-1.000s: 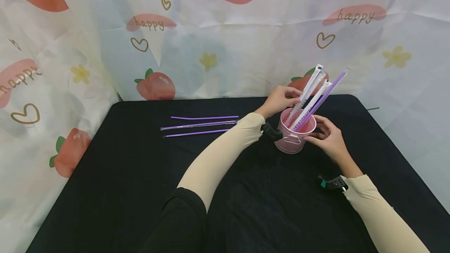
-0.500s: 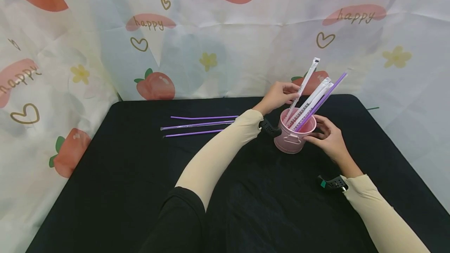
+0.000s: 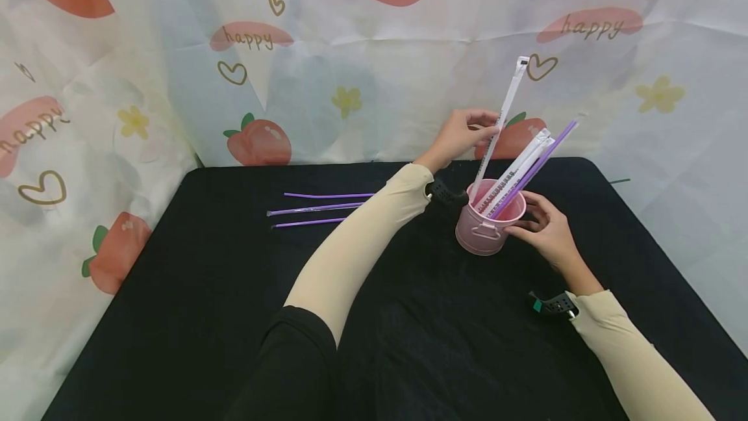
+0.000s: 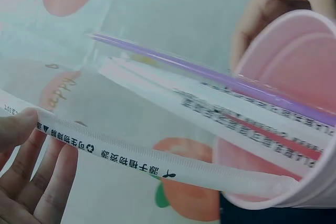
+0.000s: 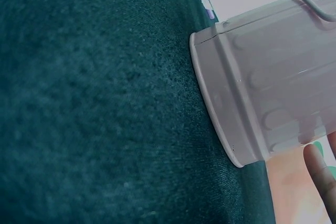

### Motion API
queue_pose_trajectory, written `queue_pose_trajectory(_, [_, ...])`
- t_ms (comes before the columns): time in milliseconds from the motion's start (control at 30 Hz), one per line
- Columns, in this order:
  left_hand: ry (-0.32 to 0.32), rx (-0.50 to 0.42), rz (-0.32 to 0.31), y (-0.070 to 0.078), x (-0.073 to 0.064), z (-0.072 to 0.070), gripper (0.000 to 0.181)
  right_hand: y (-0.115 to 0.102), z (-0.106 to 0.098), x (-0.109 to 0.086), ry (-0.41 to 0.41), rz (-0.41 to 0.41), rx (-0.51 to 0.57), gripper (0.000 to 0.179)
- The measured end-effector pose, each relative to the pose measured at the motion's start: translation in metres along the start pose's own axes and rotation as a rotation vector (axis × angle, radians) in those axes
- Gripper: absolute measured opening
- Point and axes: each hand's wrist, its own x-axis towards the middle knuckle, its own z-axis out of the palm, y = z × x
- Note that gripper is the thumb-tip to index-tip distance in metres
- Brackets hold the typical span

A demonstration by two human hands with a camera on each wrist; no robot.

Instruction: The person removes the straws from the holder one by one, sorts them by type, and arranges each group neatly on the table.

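Note:
In the head view my left hand point(image 3: 461, 135) pinches a white paper-wrapped straw point(image 3: 510, 96) above a small pink bucket point(image 3: 480, 239). The straw's lower end is still inside the bucket, near its left rim, as the left wrist view also shows on the printed wrapper point(image 4: 121, 153). More white wrapped straws point(image 3: 517, 174) and a purple straw in clear film point(image 3: 549, 151) lean to the right inside the bucket. My right hand point(image 3: 549, 229) grips the bucket by its right side near the rim. Only some fingertips point(image 5: 319, 169) show beside the bucket in the right wrist view.
Three purple straws point(image 3: 315, 209) lie side by side on the black-covered table point(image 3: 204, 317), left of the bucket, their right ends hidden by my left sleeve point(image 3: 362, 239). A fruit-patterned curtain point(image 3: 397, 83) hangs behind the table.
My left hand has risen, drawing one wrapped straw upward and apart from the other white ones, which now lean right. The right hand and the bucket have stayed in place.

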Motion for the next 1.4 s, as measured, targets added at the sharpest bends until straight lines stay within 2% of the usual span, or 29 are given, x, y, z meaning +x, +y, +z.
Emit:
queue_pose_trajectory(333, [0.043, -0.092, 0.023, 0.028, -0.001, -0.016, 0.03, 0.002, 0.0, -0.002, 0.0, 0.005, -0.016, 0.066])
queue_pose_trajectory(633, [0.04, -0.059, 0.017, 0.04, -0.01, -0.033, 0.031, 0.002, 0.0, -0.002, 0.003, 0.005, 0.018, 0.065])
queue_pose_trajectory(900, [0.006, -0.014, -0.004, 0.034, -0.025, -0.053, 0.031, 0.001, 0.0, -0.001, 0.006, -0.007, 0.037, 0.065])
queue_pose_trajectory(1067, [-0.018, 0.031, -0.006, 0.025, -0.04, -0.068, 0.03, 0.0, 0.0, 0.0, 0.005, -0.007, 0.05, 0.065])
queue_pose_trajectory(1400, [-0.021, 0.085, -0.063, 0.004, -0.069, -0.094, 0.028, -0.001, 0.001, 0.0, 0.003, -0.007, 0.03, 0.064])
